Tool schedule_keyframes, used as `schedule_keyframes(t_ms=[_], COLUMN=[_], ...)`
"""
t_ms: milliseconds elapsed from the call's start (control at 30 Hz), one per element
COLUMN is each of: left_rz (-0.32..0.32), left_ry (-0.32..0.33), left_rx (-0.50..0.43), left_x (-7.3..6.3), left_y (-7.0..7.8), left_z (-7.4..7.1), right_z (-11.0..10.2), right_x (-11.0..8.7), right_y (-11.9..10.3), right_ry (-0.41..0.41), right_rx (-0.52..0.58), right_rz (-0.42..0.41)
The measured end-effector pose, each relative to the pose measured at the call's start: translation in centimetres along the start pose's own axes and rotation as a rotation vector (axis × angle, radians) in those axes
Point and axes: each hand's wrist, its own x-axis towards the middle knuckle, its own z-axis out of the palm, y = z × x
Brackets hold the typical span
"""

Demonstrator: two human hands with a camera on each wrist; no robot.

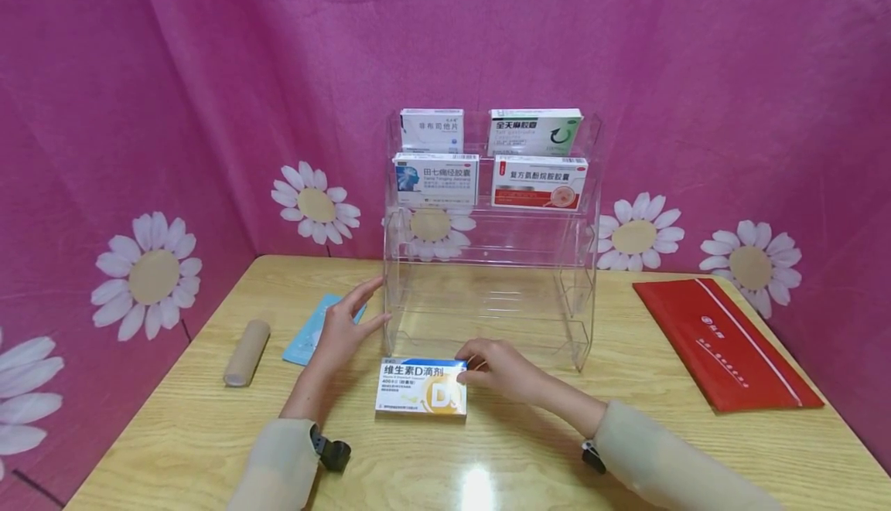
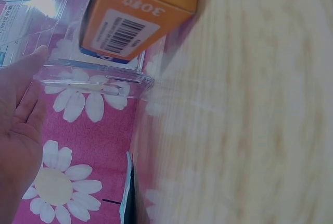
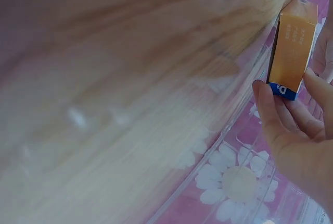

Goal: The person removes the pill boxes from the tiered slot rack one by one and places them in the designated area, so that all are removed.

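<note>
A white, blue and orange vitamin D drops box (image 1: 421, 387) is at the front of the clear acrylic display rack (image 1: 487, 325), its printed face up. My right hand (image 1: 504, 368) pinches the box at its right end. In the right wrist view, thumb and fingers are on either side of the orange box (image 3: 294, 49). My left hand (image 1: 344, 325) is at the rack's left side, fingers extended toward its edge and thumb spread apart. The left wrist view shows the left hand (image 2: 18, 114) beside the clear plastic; whether it presses there, I cannot tell.
Several medicine boxes, such as the red-and-white one (image 1: 539, 184), fill the rack's upper two tiers. Left on the wooden table (image 1: 174, 449) lie a tan roll (image 1: 247, 352) and a light blue packet (image 1: 313, 333). A red pouch (image 1: 724, 345) lies at right. A pink curtain (image 1: 445, 39) hangs behind.
</note>
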Motion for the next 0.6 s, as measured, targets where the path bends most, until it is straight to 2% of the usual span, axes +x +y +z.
schedule_keyframes(t_ms=[600], left_rz=[0.004], left_ry=[0.002], left_rx=[-0.006], left_x=[-0.06], left_y=[-0.05], left_z=[0.07], right_z=[0.25], right_x=[0.34], right_y=[0.25], right_ry=[-0.002], right_rx=[-0.056], right_rz=[-0.007])
